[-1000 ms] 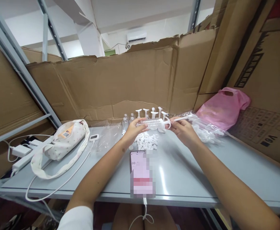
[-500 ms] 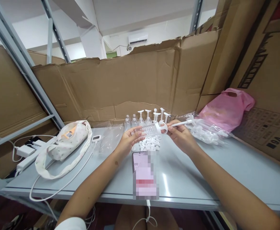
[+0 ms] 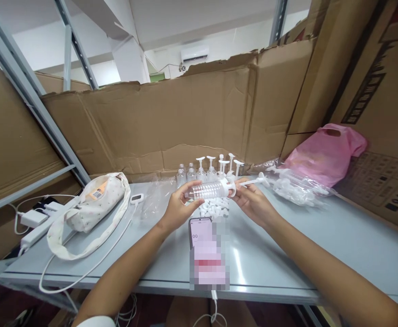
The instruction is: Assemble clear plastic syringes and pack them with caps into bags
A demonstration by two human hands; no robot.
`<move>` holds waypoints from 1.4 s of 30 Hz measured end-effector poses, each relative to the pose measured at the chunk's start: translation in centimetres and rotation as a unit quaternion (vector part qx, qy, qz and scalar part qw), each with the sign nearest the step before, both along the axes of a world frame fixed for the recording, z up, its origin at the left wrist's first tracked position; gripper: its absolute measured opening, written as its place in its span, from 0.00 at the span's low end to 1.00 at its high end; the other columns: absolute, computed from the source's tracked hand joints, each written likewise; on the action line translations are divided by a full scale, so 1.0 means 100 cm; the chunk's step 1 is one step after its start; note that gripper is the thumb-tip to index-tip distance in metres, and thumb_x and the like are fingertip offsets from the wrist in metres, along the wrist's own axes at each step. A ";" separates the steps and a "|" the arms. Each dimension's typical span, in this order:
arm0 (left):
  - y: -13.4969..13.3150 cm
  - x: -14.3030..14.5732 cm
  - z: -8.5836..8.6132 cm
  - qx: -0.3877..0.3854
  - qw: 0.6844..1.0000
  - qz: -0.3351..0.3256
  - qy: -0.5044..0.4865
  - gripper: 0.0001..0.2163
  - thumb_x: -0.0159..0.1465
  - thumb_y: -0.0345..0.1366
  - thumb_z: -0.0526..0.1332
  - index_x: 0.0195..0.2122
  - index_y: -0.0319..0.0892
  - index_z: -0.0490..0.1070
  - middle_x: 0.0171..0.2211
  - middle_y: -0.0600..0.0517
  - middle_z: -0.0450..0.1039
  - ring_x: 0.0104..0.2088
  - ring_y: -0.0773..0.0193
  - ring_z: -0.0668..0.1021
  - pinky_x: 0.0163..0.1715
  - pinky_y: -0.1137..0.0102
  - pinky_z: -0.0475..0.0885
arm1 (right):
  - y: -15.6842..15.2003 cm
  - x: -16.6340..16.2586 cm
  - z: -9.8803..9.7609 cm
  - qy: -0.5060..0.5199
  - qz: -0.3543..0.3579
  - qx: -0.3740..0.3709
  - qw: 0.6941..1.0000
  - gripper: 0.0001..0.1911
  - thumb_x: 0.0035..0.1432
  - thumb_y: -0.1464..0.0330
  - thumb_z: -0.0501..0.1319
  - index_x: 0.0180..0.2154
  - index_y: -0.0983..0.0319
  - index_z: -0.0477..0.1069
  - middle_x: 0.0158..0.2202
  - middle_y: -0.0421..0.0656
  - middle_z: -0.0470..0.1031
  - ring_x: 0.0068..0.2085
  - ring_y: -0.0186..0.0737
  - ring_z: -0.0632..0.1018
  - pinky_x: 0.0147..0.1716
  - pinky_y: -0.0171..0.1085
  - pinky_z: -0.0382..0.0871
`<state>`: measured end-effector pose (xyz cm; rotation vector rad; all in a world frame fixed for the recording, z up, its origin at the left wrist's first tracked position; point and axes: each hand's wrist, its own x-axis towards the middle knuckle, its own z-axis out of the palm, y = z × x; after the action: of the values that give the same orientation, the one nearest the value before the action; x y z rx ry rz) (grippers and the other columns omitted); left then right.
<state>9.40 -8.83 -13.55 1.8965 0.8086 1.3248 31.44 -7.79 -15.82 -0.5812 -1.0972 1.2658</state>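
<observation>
My left hand (image 3: 181, 204) is closed around a clear, ribbed plastic syringe barrel (image 3: 207, 190) that lies nearly level, its white collar to the right. My right hand (image 3: 255, 202) pinches a white plunger (image 3: 251, 182) at the collar end; the rod sticks out to the right, ending in a white handle. How far the plunger reaches into the barrel I cannot tell. Behind my hands stand several clear barrels (image 3: 191, 174) and white T-shaped handles (image 3: 238, 163). Below the held barrel lies a pile of small white plastic parts (image 3: 215, 209).
A phone (image 3: 201, 229) with a cable lies in front of my hands. Clear bags of white parts (image 3: 292, 188) and a pink bag (image 3: 324, 154) are at the right. A cloth bag (image 3: 98, 204), a small white device (image 3: 137, 198) and a power strip (image 3: 44, 223) lie left. Cardboard (image 3: 171, 118) walls the back.
My right hand has moved slightly left and down with the plunger, and less of the rod shows. The barrel has come down a little, and my left hand has shifted left along it.
</observation>
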 end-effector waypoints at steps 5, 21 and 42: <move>0.003 -0.010 0.001 0.250 0.961 0.029 0.116 0.16 0.61 0.33 0.61 0.51 0.43 0.67 0.52 0.45 0.71 0.55 0.58 0.71 0.56 0.60 0.67 | 0.000 -0.007 -0.003 0.046 0.013 -0.064 0.997 0.12 0.46 0.62 0.70 0.28 0.57 0.69 0.28 0.36 0.75 0.32 0.35 0.76 0.41 0.39 0.72; 0.012 -0.005 -0.005 0.457 0.857 -0.001 0.239 0.19 0.65 0.26 0.52 0.58 0.42 0.59 0.54 0.43 0.68 0.56 0.59 0.70 0.55 0.60 0.70 | -0.006 0.001 0.012 0.025 0.048 -0.108 0.993 0.11 0.46 0.62 0.71 0.29 0.61 0.74 0.23 0.35 0.67 0.22 0.27 0.66 0.22 0.30 0.65; 0.022 -0.022 -0.032 -0.004 0.957 0.086 0.278 0.07 0.62 0.30 0.55 0.33 0.40 0.73 0.34 0.49 0.75 0.36 0.61 0.76 0.39 0.67 0.70 | 0.007 0.009 0.000 -0.054 -0.051 -0.104 0.992 0.13 0.44 0.59 0.71 0.28 0.61 0.76 0.24 0.37 0.68 0.27 0.31 0.69 0.32 0.33 0.67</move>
<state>7.21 -6.58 -16.72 2.2682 1.2768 0.8735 32.33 -7.09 -15.82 -0.8611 -1.0169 1.2786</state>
